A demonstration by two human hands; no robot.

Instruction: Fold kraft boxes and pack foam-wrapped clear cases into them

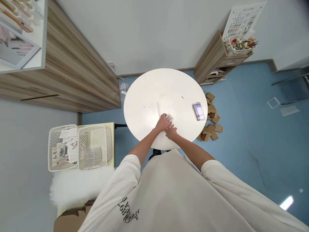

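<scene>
A small clear plastic case (169, 117) with rows of small pinkish pieces is held just above the near half of the white oval table (142, 87). My left hand (162, 123) is closed around the left side of the case. From the near side, my right hand (171, 131) has its bent fingers against the case's lower edge, partly overlapping the left hand. Some of those fingertips are hidden. Beyond the hands lies a faint, whitish, see-through sheet or bag (166, 100), hard to make out against the tabletop.
A pixelated purple-and-white rectangular item (198, 111) lies at the table's right. Brown cardboard boxes (210, 131) are piled on the floor beyond that edge. At left, white baskets (80, 129) hold papers and clear plastic trays. Wooden cabinets (96, 71) flank the table.
</scene>
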